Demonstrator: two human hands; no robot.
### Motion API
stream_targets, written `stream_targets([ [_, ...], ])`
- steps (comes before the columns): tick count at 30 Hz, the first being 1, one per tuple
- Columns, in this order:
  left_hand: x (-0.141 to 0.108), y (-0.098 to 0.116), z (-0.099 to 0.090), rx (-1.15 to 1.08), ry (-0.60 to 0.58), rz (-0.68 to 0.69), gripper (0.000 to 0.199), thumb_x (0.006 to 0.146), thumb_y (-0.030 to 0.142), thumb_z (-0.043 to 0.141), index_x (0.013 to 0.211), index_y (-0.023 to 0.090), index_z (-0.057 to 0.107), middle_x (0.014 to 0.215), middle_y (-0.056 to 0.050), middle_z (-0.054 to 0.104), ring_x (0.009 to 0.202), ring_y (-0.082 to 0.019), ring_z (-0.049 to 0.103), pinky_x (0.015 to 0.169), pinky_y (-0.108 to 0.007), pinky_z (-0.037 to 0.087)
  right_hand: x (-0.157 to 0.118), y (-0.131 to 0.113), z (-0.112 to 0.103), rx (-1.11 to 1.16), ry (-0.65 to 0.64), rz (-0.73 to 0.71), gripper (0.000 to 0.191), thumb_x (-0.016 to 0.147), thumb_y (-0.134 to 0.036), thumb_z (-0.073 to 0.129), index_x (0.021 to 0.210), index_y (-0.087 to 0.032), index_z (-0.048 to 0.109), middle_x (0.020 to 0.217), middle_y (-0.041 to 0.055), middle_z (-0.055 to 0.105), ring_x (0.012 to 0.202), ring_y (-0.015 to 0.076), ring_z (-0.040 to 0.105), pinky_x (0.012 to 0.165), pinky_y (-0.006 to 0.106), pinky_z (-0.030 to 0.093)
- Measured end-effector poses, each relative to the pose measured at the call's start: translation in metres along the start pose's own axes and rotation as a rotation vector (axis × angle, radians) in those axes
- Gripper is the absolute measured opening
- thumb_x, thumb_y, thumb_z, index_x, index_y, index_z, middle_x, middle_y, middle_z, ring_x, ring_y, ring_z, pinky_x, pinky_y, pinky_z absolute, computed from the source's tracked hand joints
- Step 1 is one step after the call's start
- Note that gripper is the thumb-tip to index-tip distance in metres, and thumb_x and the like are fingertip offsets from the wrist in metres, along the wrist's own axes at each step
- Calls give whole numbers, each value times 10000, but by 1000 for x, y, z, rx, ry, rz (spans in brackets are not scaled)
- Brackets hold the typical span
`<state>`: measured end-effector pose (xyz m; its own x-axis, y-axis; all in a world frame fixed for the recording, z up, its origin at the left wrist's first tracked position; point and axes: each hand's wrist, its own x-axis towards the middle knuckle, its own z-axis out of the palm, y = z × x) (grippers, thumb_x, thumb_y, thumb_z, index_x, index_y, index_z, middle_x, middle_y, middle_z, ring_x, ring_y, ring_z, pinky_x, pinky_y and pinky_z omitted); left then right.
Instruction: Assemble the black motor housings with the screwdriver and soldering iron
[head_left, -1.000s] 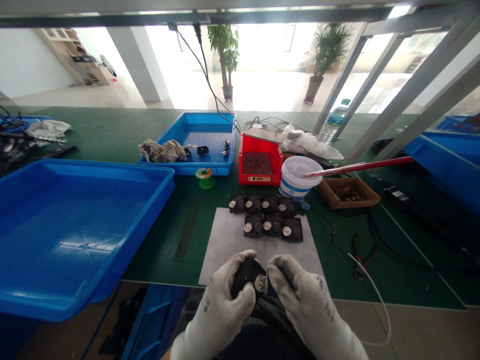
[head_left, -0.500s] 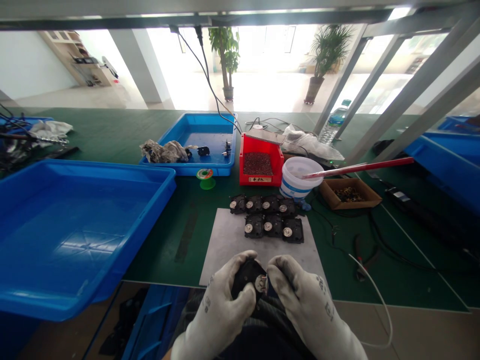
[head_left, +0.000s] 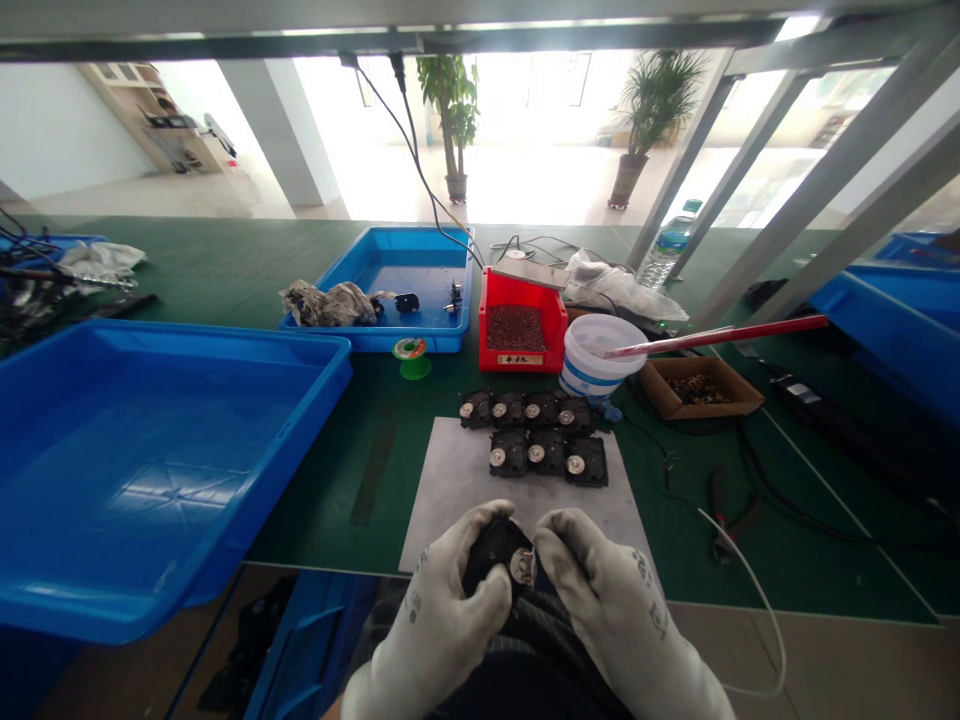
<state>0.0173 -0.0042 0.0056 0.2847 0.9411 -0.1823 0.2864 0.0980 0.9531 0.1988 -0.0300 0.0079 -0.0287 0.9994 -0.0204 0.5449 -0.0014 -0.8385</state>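
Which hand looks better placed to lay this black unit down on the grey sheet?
Probably the left. The left hand wraps over the body of the black unit, while the right hand only meets its edge beside the metal disc. The gloves hide part of the hold.

No wording can be read with certainty. The red parts bin (head_left: pixel 523 320) carries a pale label (head_left: pixel 514 357) on its front wall, with dark characters too small to make out. Dark printed marks run along the backs of the left glove (head_left: pixel 414 660) and the right glove (head_left: pixel 656 620), but they are also illegible.
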Motion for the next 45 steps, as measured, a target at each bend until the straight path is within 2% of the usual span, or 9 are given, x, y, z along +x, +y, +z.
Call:
stream_targets([
  [16, 3, -4, -1, 18, -28, -8, 611, 793, 290, 549, 1371, 109, 627, 1393, -159, 696, 1297, -350, 649, 1132, -473, 509, -1, 5, 2, 6, 23, 3, 251, 1045, -440, 480, 939, -266, 627, 699, -22, 698, 576, 155, 680, 561, 235, 475],
  [21, 5, -2, -6, -26, -21, 17, 549, 794, 255, 570, 1324, 150, 667, 1307, -112, 748, 1209, -320, 698, 1072, -415, 543, 6, 2, -12, 370, -42, 176, 441, 1002, -636, 515, 898, -226, 639, 743, 15, 714, 635, 159, 672, 599, 229, 513],
  [25, 10, 1, -14, -64, 4, -2, 534, 800, 261, 586, 1316, 162, 684, 1260, -94, 772, 1201, -314, 700, 1060, -391, 544, 9, 9, -22, 747, -342, 478, 691, 971, -824, 301, 895, -205, 595, 576, 26, 677, 321, 79, 362, 339, 186, 231],
  [28, 12, -1, -16, -59, 3, -8, 549, 802, 263, 597, 1335, 166, 685, 1282, -93, 768, 1211, -313, 695, 1098, -400, 520, 6, 11, -21, 647, -487, 355, 697, 984, -789, 338, 850, -183, 655, 510, 38, 649, 314, 82, 322, 336, 207, 218],
  [32, 10, -2, -13, -30, -11, -11, 555, 808, 270, 593, 1347, 178, 688, 1340, -84, 746, 1264, -315, 669, 1143, -410, 489, -3, 3, -14, 419, -162, 184, 398, 996, -576, 557, 938, -216, 718, 745, 46, 750, 523, 142, 611, 497, 234, 459],
  [35, 8, -1, -10, -13, -39, -31, 589, 787, 246, 576, 1362, 180, 680, 1357, -77, 741, 1290, -315, 657, 1141, -411, 495, -3, -3, -10, 22, 250, -103, 220, 1021, -375, 550, 1043, -230, 713, 771, 22, 781, 613, 170, 723, 597, 249, 520],
  [37, 7, 1, -9, -3, -59, -29, 603, 768, 232, 570, 1359, 178, 684, 1362, -72, 741, 1296, -312, 657, 1136, -404, 502, 0, -4, -8, -201, 400, -313, 173, 1016, -306, 557, 1028, -221, 706, 769, 18, 796, 628, 185, 758, 623, 263, 534],
  [40, 7, 2, -8, -1, -73, -3, 597, 759, 226, 572, 1341, 179, 696, 1370, -62, 741, 1307, -303, 656, 1139, -384, 503, 7, -3, -9, -314, 400, -449, 156, 1029, -268, 548, 1017, -221, 696, 793, 5, 807, 619, 177, 767, 623, 261, 541],
  [45, 9, 3, -6, -23, -86, 19, 594, 768, 243, 581, 1345, 155, 685, 1362, -78, 744, 1310, -306, 655, 1140, -389, 506, 12, -2, -12, -318, 308, -468, 162, 1023, -248, 551, 1054, -230, 709, 861, 7, 822, 690, 180, 786, 679, 261, 565],
])
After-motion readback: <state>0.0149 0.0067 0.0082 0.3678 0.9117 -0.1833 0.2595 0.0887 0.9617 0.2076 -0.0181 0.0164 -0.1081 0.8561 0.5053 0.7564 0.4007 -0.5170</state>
